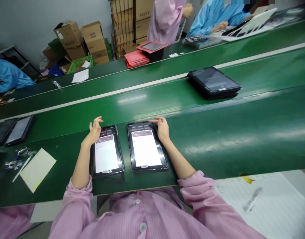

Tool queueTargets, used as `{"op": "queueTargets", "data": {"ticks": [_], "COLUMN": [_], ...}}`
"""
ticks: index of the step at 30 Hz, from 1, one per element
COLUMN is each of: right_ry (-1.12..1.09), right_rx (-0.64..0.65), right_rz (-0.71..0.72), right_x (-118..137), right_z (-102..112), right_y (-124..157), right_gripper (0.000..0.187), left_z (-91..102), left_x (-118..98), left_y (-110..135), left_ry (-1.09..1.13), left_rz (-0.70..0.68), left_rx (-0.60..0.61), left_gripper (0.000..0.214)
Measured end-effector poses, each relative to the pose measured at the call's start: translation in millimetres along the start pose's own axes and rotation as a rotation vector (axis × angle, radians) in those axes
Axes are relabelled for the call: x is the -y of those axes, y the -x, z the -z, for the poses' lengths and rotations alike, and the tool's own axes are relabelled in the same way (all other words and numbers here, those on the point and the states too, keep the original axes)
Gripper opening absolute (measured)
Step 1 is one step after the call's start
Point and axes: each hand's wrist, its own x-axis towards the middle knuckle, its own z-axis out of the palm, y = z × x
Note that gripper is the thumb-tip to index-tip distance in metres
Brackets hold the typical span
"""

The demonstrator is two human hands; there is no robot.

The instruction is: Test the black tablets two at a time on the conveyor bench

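Two tablets with lit white screens lie side by side on the green bench in front of me. Over the upper left edge of the left tablet (106,154) is my left hand (94,131), its fingers spread and holding nothing. My right hand (162,128) is at the top right corner of the right tablet (146,147). Its index finger reaches out along the tablet's top edge, and nothing is gripped. Both screens show a purple-brown banner near the top and a small label at the bottom. Clear film seems to cover both tablets.
A stack of dark tablets (214,81) sits on the green belt (102,108) at the upper right. More tablets (19,129) lie at left, near a pale yellow sheet (38,170). Across the line are red sleeves (137,59), cartons (92,38) and co-workers. Papers (272,199) lie lower right.
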Motion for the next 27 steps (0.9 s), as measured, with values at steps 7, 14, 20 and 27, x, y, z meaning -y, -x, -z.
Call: {"op": "queueTargets", "data": {"ticks": [7,14,20,27], "right_ry": [-0.073,-0.071,-0.071,0.116], "right_rx": [-0.104,-0.07,-0.058,0.019], "right_rz": [-0.066,-0.068,-0.084,-0.055], "right_x": [3,9,5,1], "right_z": [7,0,-1,2], "right_y": [-1,-1,-1,-3], "right_gripper": [0.064,0.061,0.059,0.062], "left_z": [-0.7,-15.7,-1.3,-1.7], "left_x": [1,-19,-24,-26], "left_y": [-49,-53,-52,-52], "left_ry": [0.302,0.162,0.127,0.074], "left_rz": [0.021,-0.02,-0.031,-0.027], "left_rx": [0.45,0.402,0.364,0.427], "left_gripper": [0.092,0.082,0.08,0.077]}}
